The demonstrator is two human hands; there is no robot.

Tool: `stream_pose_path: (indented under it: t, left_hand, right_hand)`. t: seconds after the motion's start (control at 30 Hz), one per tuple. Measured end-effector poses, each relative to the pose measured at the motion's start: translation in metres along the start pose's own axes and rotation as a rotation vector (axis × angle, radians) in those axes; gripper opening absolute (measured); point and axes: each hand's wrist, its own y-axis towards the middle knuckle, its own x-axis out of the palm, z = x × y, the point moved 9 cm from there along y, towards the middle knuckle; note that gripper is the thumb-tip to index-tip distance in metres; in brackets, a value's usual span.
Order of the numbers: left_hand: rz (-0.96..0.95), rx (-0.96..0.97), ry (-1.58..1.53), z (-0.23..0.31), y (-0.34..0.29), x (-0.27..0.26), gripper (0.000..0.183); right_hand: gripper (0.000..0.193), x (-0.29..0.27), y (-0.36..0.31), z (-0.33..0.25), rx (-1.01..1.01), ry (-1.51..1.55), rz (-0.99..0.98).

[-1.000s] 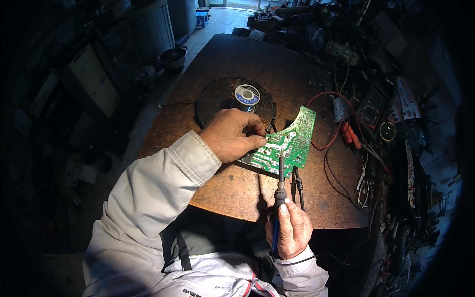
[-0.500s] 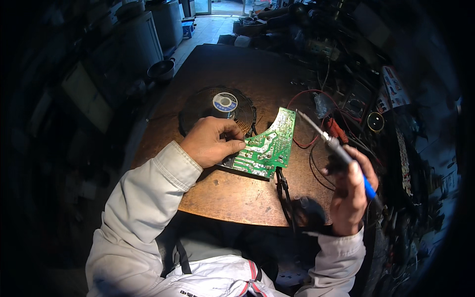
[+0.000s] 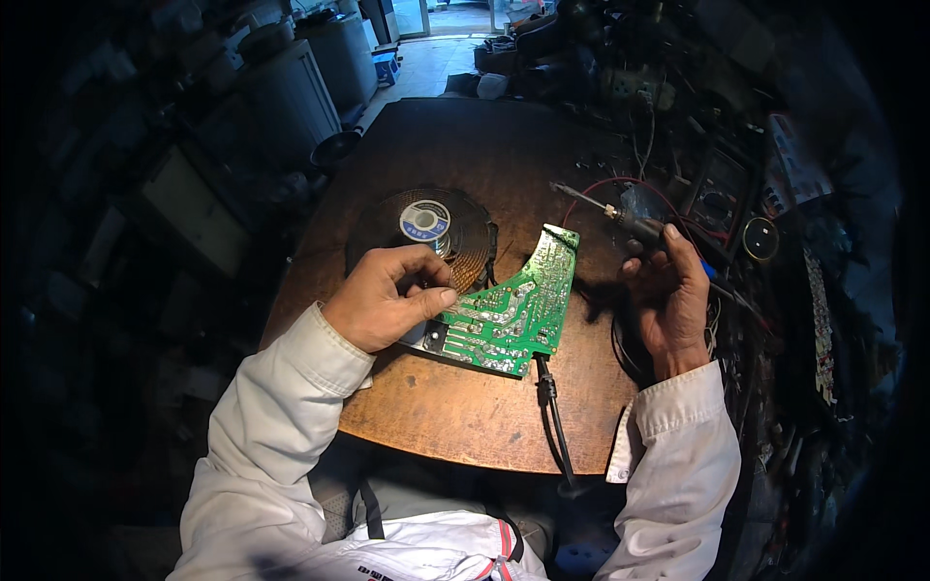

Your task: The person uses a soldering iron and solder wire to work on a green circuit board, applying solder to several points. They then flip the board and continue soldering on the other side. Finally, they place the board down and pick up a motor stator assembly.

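Observation:
A green circuit board, solder side up, rests on a black base on the table, a black cable hanging from its near edge. My left hand pinches the board's upper left edge between thumb and fingers; whether something thin is also in the pinch is hidden. My right hand holds a soldering iron with a dark, partly blue handle, its metal tip pointing left, above and apart from the board. Just beyond my left hand, a solder spool with a blue-and-white label sits on a round, flat coil.
The brown wooden table carries a red wire loop at the right. Beyond its right side are a dark multimeter, a round tin and cluttered parts. Pale cabinets stand at the far left.
My right hand has turned the soldering iron, so it lies flatter and its tip sits farther left and up. The view has shifted slightly. My left hand stays at the board's edge.

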Motion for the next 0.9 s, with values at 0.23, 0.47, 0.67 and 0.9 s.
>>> stream_pose_path:
  t: [0.23, 0.47, 0.67, 0.9]
  left_hand:
    - [0.042, 0.064, -0.030, -0.003, 0.000, -0.004, 0.022]
    - [0.089, -0.022, -0.214, -0.009, 0.000, -0.006, 0.020]
    - [0.160, -0.067, -0.175, -0.004, -0.002, -0.012, 0.019]
    - [0.113, -0.091, -0.213, -0.003, -0.001, -0.006, 0.017]
  right_hand:
    - [0.022, -0.002, 0.003, 0.004, 0.031, -0.025, 0.001]
    - [0.024, -0.002, 0.003, 0.003, 0.035, -0.038, -0.017]
    - [0.024, -0.002, 0.004, 0.004, 0.034, -0.046, -0.012]
    - [0.022, -0.008, 0.005, 0.007, 0.056, -0.041, 0.018]
